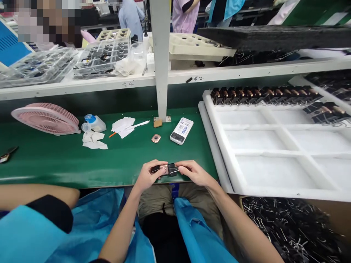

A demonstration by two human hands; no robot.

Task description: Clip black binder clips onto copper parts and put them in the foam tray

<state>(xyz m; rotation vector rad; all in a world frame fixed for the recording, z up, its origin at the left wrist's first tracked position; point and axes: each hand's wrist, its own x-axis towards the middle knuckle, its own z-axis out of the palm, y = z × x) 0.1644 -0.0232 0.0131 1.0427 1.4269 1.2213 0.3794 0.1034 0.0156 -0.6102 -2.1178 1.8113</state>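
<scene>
Over the near edge of the green table, a small rose-gold smartwatch case (pixel 164 169) is pinched in my left hand (pixel 146 177), thumb on top. A black binder clip (pixel 172 169) sits on the right end of the case. My right hand (pixel 195 172) is closed on this clip's wire handles. Another black piece, seemingly a second clip, shows at the left end, partly covered by my left fingers. Farther up the table lies a separate rose-gold watch case (pixel 156 138).
A white divided tray (pixel 257 153) with rows of clipped watch cases (pixel 241 95) stands right. Below it is a box of loose binder clips (pixel 290 226). A phone-like white device (pixel 181 130), tissues (pixel 123 126), a bottle (pixel 95 123) and a pink fan (pixel 48 118) lie beyond. A co-worker's arm (pixel 38 195) rests left.
</scene>
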